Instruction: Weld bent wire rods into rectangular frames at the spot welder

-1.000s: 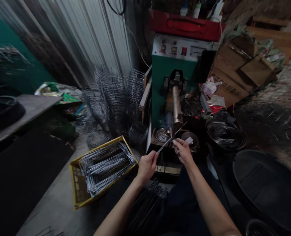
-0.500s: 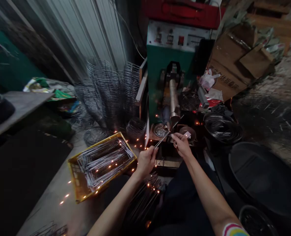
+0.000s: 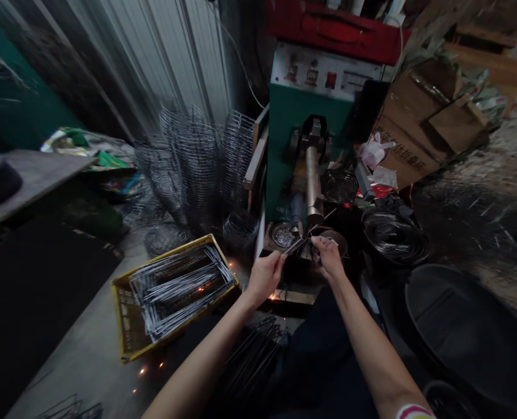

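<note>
Corrugated metal wall (image 3: 175, 75) backs a dim workshop where a green machine (image 3: 280, 128) stands ahead. Left of it, stacked wire baskets (image 3: 197, 169) lean together. Nearer, a yellow crate (image 3: 127, 331) sits on the floor (image 3: 75, 366), seemingly placed within reach; its right edge leaves little room beside the left wrist. The left hand (image 3: 264, 278) has its grip pinching a thin metal wire (image 3: 293, 247) by the near end, perhaps keeping fingers clear of the machine's metal arm (image 3: 313, 180); the wire slants beneath that arm's tip. The right hand (image 3: 328, 258) presses its fingertips together just beside it, on what I cannot tell.
</note>
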`<state>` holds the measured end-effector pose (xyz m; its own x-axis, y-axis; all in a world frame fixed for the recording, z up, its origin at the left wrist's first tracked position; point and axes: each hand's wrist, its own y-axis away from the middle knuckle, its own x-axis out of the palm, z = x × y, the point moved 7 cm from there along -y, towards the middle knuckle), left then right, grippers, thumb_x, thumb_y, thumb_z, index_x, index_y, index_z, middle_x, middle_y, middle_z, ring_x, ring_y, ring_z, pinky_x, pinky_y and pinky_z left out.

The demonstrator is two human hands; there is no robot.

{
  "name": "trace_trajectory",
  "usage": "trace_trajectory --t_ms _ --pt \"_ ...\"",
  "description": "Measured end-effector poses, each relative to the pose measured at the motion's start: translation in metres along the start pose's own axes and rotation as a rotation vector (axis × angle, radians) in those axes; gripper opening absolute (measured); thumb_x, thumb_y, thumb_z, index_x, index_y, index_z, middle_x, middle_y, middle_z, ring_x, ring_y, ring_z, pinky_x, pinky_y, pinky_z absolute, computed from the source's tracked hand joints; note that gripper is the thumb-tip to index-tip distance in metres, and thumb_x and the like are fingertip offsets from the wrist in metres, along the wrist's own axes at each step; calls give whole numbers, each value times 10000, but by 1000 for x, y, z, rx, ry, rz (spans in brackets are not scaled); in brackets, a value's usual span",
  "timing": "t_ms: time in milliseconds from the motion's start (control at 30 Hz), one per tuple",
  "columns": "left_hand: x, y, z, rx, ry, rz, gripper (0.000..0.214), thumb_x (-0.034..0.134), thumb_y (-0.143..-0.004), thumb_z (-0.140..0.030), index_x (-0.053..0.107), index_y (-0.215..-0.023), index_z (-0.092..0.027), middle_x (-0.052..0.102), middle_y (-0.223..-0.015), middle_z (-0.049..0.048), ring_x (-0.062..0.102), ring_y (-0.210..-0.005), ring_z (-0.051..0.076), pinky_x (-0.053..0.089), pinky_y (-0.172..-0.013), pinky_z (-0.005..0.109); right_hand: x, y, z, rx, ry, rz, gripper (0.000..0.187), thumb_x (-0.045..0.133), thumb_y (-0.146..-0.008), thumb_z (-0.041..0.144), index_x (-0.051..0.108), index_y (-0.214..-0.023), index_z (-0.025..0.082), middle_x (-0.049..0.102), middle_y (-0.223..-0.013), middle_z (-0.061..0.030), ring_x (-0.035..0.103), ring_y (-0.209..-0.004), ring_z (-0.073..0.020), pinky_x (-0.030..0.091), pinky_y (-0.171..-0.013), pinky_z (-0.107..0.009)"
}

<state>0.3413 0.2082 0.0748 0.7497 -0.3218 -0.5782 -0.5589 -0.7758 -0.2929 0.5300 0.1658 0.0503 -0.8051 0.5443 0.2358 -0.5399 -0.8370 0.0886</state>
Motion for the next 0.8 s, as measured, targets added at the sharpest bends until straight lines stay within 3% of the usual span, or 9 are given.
trace_trajectory --t_ms 200,333,433,500,567,633,800 --pt "-4 -6 0 15 -7 35 364 395 -965 -369 561 -699 -183 484 -542 -24 416 -495 109 272 -518 241 -13 14 3 12 150 41 427 719 -726 555 544 -622 180 399 -456 71 305 -373 -46 210 -358 -183" --pt "2 -5 -7 47 -72 43 349 372 -963 -324 550 -696 -188 511 -551 5 454 -507 136 270 -519 259 -39 66 -8 119 416 111 456 690 -732 610 645 -749 157 473 -536 41 387 -434 -67 275 -390 -180" --pt "2 8 -5 25 -90 44 260 514 -901 -357 564 -702 -199 551 -563 19 510 -541 163 295 -546 269 -63 110 -35 263 570 167 493 691 -719 616 689 -897 156 517 -592 26 449 -495 -92 325 -425 -187" --pt "-9 24 7 -11 -92 38 209 623 -830 -375 581 -719 -204 578 -571 22 546 -564 177 331 -572 273 -74 133 -56 329 632 227 495 668 -734 619 691 -925 164 537 -610 17 485 -522 -112 362 -452 -205" --pt "-34 48 30 -74 -81 -7 181 670 -789 -349 590 -717 -203 592 -572 22 566 -574 182 357 -589 276 -81 150 -75 362 690 283 502 645 -740 631 695 -935 171 581 -654 -5 530 -561 -141 409 -485 -233" --pt "-72 76 62 -155 -53 -98 139 649 -796 -303 605 -716 -199 604 -589 24 574 -591 178 371 -601 273 -83 164 -88 369 739 308 523 630 -727 654 702 -929 178 638 -734 -36 581 -619 -179 455 -521 -261" --pt "-173 131 163 -399 107 -475 262 479 -905 -339 631 -773 -171 557 -590 4 518 -576 148 375 -571 257 -75 180 -97 376 792 339 529 610 -729 662 719 -948 194 671 -741 -53 616 -645 -212 498 -560 -282"
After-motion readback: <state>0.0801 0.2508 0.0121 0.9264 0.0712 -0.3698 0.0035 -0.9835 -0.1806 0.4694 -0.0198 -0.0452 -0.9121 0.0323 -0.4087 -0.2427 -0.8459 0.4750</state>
